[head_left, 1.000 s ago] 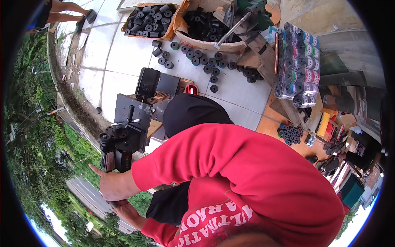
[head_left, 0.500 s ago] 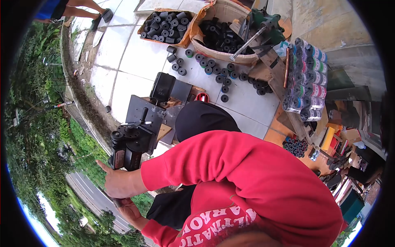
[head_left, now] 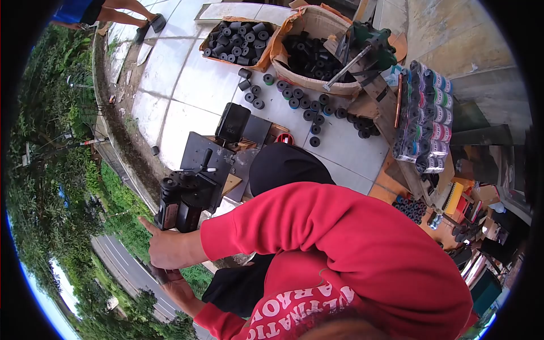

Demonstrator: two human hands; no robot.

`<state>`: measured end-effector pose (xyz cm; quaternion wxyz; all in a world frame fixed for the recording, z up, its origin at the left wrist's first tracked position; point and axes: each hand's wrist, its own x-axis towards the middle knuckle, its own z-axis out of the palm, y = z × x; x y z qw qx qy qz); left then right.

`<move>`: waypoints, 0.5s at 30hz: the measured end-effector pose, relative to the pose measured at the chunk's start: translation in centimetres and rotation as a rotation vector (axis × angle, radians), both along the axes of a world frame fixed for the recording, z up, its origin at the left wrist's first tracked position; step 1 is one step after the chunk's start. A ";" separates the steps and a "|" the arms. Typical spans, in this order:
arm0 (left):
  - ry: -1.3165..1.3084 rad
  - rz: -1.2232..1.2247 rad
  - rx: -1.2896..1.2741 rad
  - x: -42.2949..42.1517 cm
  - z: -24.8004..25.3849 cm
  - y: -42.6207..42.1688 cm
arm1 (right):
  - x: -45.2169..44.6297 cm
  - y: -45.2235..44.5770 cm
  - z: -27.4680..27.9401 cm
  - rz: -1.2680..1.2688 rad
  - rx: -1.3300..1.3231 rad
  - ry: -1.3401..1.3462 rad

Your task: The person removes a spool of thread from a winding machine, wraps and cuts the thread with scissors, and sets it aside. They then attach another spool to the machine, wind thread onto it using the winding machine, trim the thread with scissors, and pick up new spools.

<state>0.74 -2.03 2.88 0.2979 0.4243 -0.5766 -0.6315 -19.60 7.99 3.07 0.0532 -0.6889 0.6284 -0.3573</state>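
Where the red sleeve (head_left: 272, 218) ends, the right hand (head_left: 174, 249) stretches out its index finger; the others are bent, and I cannot tell whether they grip anything. Just below it, the left hand (head_left: 178, 288) has its fingers curled narrow beside something dark (head_left: 162, 275), too hidden to show whether it is held. Immediately above the right hand in the view sits a black machine (head_left: 188, 198) with round, toothed parts; overlap hides whether the two touch. Behind the machine stands a dark plate (head_left: 199, 153), with a black box (head_left: 233, 122) past the plate's far end, while a bent knee (head_left: 289, 169) in black cloth rises to the right. Farther out, black cylinders (head_left: 294, 103) stand scattered on pale tiles (head_left: 192, 85), short of two open cartons holding more: a smaller one (head_left: 258, 67) and a larger one (head_left: 340, 89). Right of these are a green metal part (head_left: 381, 46) and a plastic-wrapped bundle of rolls (head_left: 428, 116). Another person's legs (head_left: 127, 16) show at upper left, and a road (head_left: 124, 263) runs among trees (head_left: 45, 187).
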 end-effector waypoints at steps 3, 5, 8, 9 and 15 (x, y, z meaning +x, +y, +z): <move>-0.035 -0.043 -0.032 2.9 -1.1 -2.4 | 0.1 -0.2 -0.3 -0.013 -0.027 -0.025; -0.094 -0.093 -0.030 3.5 -1.2 -3.1 | 0.0 -0.1 -0.2 -0.001 -0.025 -0.030; -0.046 0.009 0.041 0.9 -0.1 -0.9 | -0.1 0.0 0.1 -0.002 0.000 -0.001; -0.011 -0.016 0.028 0.8 0.0 -0.5 | 0.1 -0.2 0.0 -0.003 0.001 -0.004; -0.031 -0.039 0.020 1.3 -0.7 -1.5 | 0.2 -0.2 0.0 -0.016 -0.021 0.013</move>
